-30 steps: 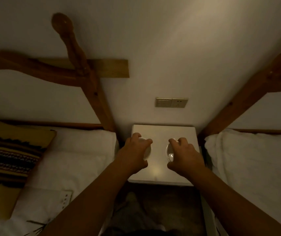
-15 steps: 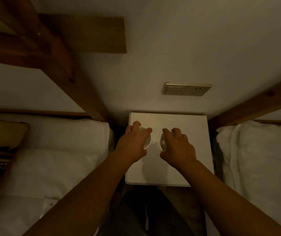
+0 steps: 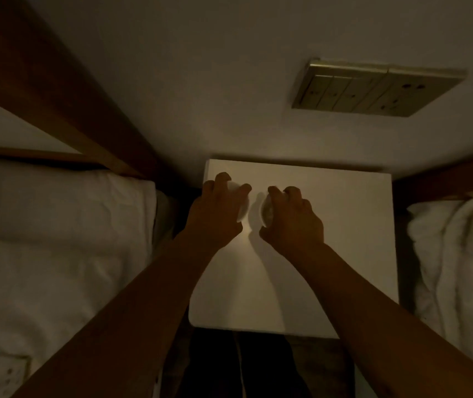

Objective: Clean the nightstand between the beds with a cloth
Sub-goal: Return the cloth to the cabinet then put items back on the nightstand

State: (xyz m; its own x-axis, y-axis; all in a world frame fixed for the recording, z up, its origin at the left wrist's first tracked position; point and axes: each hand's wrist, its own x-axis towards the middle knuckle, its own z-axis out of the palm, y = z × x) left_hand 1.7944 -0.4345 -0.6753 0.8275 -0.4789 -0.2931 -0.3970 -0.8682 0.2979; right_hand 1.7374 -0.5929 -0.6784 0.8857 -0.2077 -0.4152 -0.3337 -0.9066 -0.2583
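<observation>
- The nightstand [image 3: 330,239] has a plain white, square top with rounded near corners; it stands against the wall, between the two beds.
- Its surface looks smooth and bare apart from what we hold, with a soft patch of light between our wrists.
- Our left hand [image 3: 218,214] is curled, palm down, over a small white rounded object [image 3: 242,206] on the far left part of the top; fingers bent around it, thumb at its near edge.
- Our right hand [image 3: 292,219] is curled the same way around a second white rounded object [image 3: 267,212] just beside the first, and the two nearly touch.
- Both hands grasp these items; they may be small cups or bowls, but the dim light and our fingers hide most of each, so we cannot say for sure.
- We cannot make out a cloth in either hand.
- White bedding [image 3: 57,239] of the left bed lies close against the nightstand's left side; the right bed's white bedding [image 3: 459,268] sits near its right edge, a dark gap between.
- A brass-coloured switch and socket panel [image 3: 379,87] is on the wall above the nightstand.
- A dark wooden beam [image 3: 57,96] slants across the upper left, cut off by the frame.
- Below the nightstand's near edge all is dark and hard to read.
</observation>
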